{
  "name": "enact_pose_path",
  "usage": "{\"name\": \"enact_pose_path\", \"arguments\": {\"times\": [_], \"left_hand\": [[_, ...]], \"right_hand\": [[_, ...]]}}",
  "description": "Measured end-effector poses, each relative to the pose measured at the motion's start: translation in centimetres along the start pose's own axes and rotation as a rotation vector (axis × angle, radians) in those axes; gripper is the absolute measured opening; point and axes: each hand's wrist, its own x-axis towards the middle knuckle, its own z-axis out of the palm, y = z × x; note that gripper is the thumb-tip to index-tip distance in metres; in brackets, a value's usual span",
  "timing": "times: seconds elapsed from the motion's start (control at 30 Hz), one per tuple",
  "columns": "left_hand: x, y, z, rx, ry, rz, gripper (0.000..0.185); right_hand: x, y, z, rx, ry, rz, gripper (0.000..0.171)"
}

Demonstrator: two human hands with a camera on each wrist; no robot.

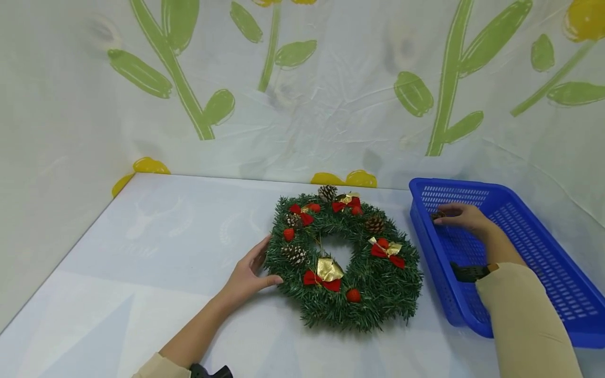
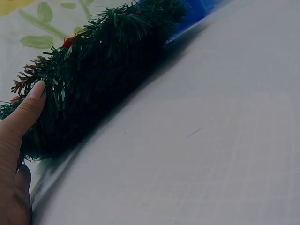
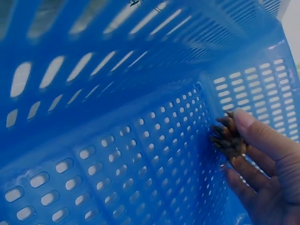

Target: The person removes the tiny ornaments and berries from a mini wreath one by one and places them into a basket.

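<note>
A green Christmas wreath (image 1: 394, 283) with pinecones, red bows, gold ornaments and red berries lies on the table. My left hand (image 1: 246, 278) holds the wreath's left edge, its thumb against the outer needles. From the left wrist view, that thumb (image 2: 30, 105) lies over the greenery close to a pinecone; some fingers are hidden. Inside the blue basket (image 1: 472, 185), at the right, my right hand (image 1: 465, 218) pinches a small brown pinecone (image 3: 229, 136) between thumb and fingers. The pinecone is over the basket floor near one end wall.
The basket has perforated walls and stands just right of the wreath. A white tabletop (image 1: 156, 247) extends to the left. Behind and at the sides hangs a pale cloth (image 1: 331, 105) printed with green leaves and yellow flowers.
</note>
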Motion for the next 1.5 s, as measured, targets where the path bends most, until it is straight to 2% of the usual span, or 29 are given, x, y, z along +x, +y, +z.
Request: {"name": "enact_pose_path", "arguments": {"times": [0.3,0.43,0.63,0.9,1.1,1.27,1.5], "left_hand": [[0.0,0.0,0.0,-0.003,0.001,-0.006,0.095],[0.0,0.0,0.0,-0.004,0.000,-0.002,0.095],[0.0,0.0,0.1,-0.013,-0.001,0.009,0.094],[0.1,-0.1,0.0,0.008,0.000,0.006,0.095],[0.0,-0.2,0.1,0.006,0.008,-0.006,0.096],[-0.2,-0.3,0.2,0.004,0.001,0.002,0.095],[-0.1,0.0,0.1,0.017,0.011,0.004,0.096]], "right_hand": [[-0.5,0.0,-0.9,0.112,0.103,0.009,0.077],[-0.8,-0.2,-1.4,0.147,0.115,-0.001,0.077],[-1.3,-0.9,-1.9,0.140,0.130,-0.025,0.074],[-1.9,-3.0,-2.8,0.195,0.116,-0.077,0.069],[-2.5,-4.8,-2.9,0.155,0.099,-0.124,0.060],[-3.5,-6.2,-3.0,0.169,0.123,-0.181,0.049],[-4.9,-7.8,-3.1,0.213,0.146,-0.179,0.040]]}}
